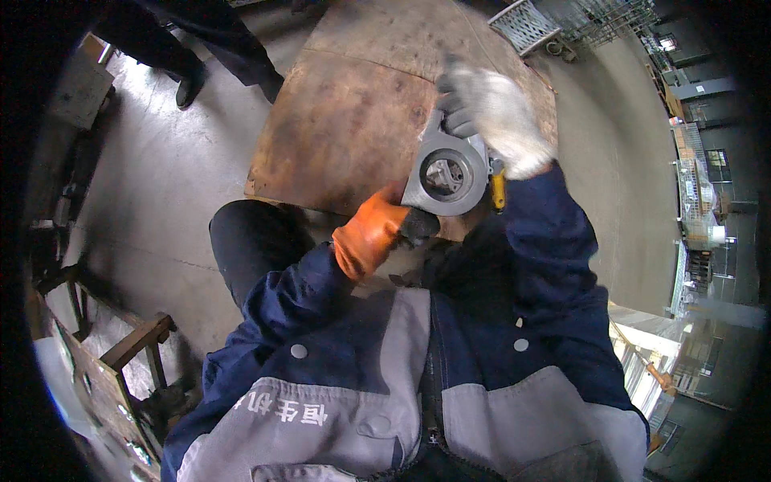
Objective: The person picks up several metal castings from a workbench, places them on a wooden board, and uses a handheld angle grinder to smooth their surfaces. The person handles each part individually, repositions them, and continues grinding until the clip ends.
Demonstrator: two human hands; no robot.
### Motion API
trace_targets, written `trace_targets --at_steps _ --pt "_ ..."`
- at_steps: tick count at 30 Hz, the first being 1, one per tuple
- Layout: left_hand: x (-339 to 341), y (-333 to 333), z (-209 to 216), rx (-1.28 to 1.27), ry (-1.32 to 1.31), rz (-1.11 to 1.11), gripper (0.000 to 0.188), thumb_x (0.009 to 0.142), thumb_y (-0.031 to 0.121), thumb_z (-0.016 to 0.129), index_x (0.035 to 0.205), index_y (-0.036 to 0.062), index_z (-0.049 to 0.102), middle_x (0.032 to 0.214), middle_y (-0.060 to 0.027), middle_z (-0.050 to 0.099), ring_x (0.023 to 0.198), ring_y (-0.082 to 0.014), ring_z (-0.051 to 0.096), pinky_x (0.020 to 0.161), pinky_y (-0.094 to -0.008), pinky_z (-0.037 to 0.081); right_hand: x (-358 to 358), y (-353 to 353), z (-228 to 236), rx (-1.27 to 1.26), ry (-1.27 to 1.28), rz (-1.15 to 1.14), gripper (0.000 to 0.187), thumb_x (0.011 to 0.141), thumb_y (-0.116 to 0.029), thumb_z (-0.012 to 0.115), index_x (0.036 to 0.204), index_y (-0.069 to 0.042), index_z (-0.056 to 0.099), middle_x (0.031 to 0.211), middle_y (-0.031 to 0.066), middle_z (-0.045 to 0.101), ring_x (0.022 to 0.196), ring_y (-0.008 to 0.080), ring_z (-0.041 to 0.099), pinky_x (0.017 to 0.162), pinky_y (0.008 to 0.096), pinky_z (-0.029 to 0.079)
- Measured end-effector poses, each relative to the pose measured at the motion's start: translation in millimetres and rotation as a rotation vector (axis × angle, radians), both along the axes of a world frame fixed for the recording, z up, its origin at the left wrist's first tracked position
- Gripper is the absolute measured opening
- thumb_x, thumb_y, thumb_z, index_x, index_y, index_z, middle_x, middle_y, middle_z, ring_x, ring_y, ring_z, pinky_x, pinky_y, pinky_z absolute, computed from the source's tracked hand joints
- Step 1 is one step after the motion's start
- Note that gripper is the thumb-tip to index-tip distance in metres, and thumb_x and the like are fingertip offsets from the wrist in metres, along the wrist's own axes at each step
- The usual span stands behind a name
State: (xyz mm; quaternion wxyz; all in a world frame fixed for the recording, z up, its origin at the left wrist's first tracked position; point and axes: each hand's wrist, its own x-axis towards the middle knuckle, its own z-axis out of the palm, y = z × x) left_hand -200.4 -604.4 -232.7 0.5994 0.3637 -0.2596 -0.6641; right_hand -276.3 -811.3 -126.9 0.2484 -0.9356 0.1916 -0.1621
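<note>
A grey metal part [448,206] with a thick round ring and a narrower arm stands tilted in front of me, over the near edge of the wooden board [345,120]. My left hand [371,234], in an orange glove with dark fingertips, is closed on its lower left edge. My right hand [496,112], in a white glove with dark grey fingers, is at the part's upper end. Its fingers look curled and are partly blurred; what they hold is hidden. Small metal pieces [443,173] show through the ring's hole. Beneath my right wrist is a yellow object [498,191], partly covered.
A person's dark-trousered legs [217,44] stand at the far left. A light metal crate [526,28] is beyond the board at the far right. At lower left there is a wooden frame [136,341]. Loaded racks [695,185] line the right side. My knees flank the board's near edge.
</note>
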Motion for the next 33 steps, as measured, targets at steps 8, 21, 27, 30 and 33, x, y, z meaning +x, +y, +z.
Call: trace_targets --at_steps 8,21,27,30,33 --pt "-7 -1 -20 -0.063 0.596 -0.102 0.019 0.086 0.017 0.063 0.101 0.0050 0.063 0.079 -0.0026 0.057 0.068 -0.0147 0.053 0.063 -0.0279 0.045 -77 -8 -26 0.921 -0.247 -0.319 0.050 0.100 -0.037 0.051 0.122 0.008 0.055 0.107 0.0217 0.067 0.084 0.0280 0.071 0.071 0.0356 0.060" --pt "-17 -4 -9 -0.053 0.578 -0.188 0.055 0.071 0.007 0.066 0.125 0.0037 0.058 0.091 -0.0046 0.063 0.074 -0.0148 0.057 0.064 -0.0264 0.044 -104 35 -43 0.878 -0.337 -0.389 0.025 0.101 -0.013 0.052 0.118 0.002 0.062 0.102 0.0106 0.070 0.092 0.0179 0.068 0.079 0.0287 0.057" --pt "-10 -7 5 -0.028 0.557 -0.202 0.055 0.073 0.003 0.071 0.126 0.0043 0.060 0.105 -0.0074 0.067 0.087 -0.0171 0.063 0.075 -0.0303 0.050 -104 41 -38 0.926 -0.293 -0.441 0.025 0.100 -0.011 0.053 0.118 0.003 0.063 0.104 0.0109 0.069 0.091 0.0171 0.068 0.079 0.0282 0.056" --pt "-3 -12 1 -0.309 -0.104 -0.017 0.051 0.075 0.005 0.074 0.124 0.0041 0.062 0.114 -0.0089 0.067 0.098 -0.0183 0.065 0.086 -0.0318 0.052 -112 33 -51 0.919 -0.351 -0.341 0.025 0.100 -0.011 0.053 0.119 0.002 0.063 0.103 0.0110 0.070 0.091 0.0181 0.068 0.079 0.0294 0.056" --pt "-1 -10 -15 -0.173 0.029 0.025 0.046 0.077 0.006 0.075 0.122 0.0038 0.064 0.119 -0.0091 0.067 0.105 -0.0185 0.064 0.093 -0.0326 0.051 -114 22 -64 0.861 -0.333 -0.331 0.024 0.098 -0.009 0.055 0.118 0.002 0.063 0.108 0.0112 0.068 0.098 0.0182 0.066 0.084 0.0296 0.055"
